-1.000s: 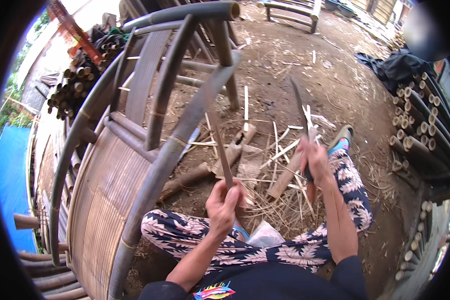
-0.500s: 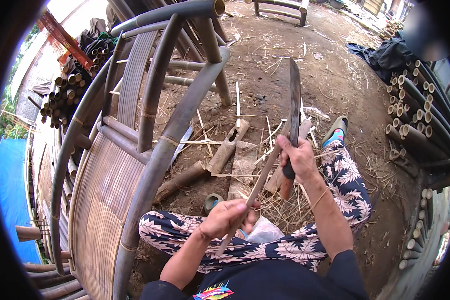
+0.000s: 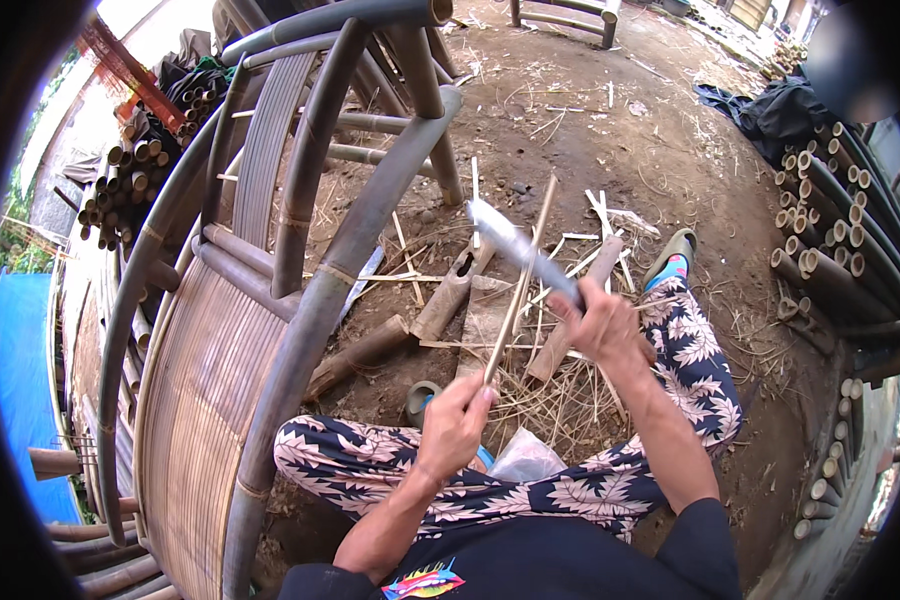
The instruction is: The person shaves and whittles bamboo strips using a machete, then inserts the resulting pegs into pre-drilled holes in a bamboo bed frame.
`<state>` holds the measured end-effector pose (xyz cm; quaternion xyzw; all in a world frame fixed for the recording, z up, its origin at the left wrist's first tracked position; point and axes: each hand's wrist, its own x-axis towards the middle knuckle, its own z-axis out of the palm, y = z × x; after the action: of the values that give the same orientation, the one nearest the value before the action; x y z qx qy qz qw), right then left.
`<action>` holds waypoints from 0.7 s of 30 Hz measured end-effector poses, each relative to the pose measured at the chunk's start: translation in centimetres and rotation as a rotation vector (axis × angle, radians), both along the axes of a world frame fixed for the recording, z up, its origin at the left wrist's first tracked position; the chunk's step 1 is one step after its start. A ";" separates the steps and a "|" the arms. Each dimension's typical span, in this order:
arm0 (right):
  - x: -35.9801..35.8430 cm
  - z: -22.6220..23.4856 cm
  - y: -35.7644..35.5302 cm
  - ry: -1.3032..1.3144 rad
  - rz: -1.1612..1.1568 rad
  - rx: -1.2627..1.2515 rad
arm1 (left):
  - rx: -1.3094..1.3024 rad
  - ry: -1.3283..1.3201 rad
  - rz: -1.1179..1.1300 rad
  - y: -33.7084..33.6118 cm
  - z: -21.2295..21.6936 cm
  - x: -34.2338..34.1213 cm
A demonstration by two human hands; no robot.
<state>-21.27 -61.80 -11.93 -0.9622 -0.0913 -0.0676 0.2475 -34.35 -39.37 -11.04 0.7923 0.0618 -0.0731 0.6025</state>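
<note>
My left hand [image 3: 455,425] grips the lower end of a thin bamboo strip [image 3: 518,290], which slants up and away from me. My right hand [image 3: 602,320] is closed round the handle of a machete; its blade [image 3: 515,245] points to the far left, smeared by motion, and crosses the strip's upper half. Whether blade and strip touch I cannot tell. Below the hands lie bamboo shavings [image 3: 560,405] and a clear plastic bag [image 3: 526,458] between my legs. A flat wooden block [image 3: 488,320] and short bamboo pieces [image 3: 576,310] rest on the ground just beyond.
A bamboo chair [image 3: 315,290] with a slatted seat stands close on my left. Another blade [image 3: 362,280] lies beside it. Bamboo poles are stacked at the right [image 3: 840,255] and far left [image 3: 120,190]. A bamboo frame [image 3: 565,22] stands at the back.
The machete has swung from upright to pointing far left, across the strip. My left hand has risen slightly with the strip, which now stands steeper and reaches farther away.
</note>
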 end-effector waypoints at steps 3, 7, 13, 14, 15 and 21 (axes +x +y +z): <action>4.7 -0.5 -4.9 0.053 -0.169 0.020 | 0.015 -0.059 -0.076 0.3 0.2 -3.2; 4.5 2.7 -5.3 0.130 -0.233 0.189 | -0.326 0.272 -0.036 2.1 1.4 -3.1; -5.7 0.3 2.6 -0.024 0.254 0.093 | -0.548 0.207 0.057 -0.7 3.0 4.1; -5.2 -0.2 2.5 -0.027 0.168 0.154 | -0.550 0.217 0.038 -0.8 2.9 4.1; -3.9 0.0 2.4 -0.032 0.082 0.215 | -0.522 0.191 0.028 -1.0 2.7 3.5; 1.3 0.8 -1.8 0.026 -0.066 0.137 | -0.431 0.164 -0.042 -1.2 2.6 0.5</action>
<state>-20.00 -63.57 -11.16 -0.9462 -0.0515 -0.0694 0.3117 -33.86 -40.55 -8.46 0.6378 0.0770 -0.1614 0.7491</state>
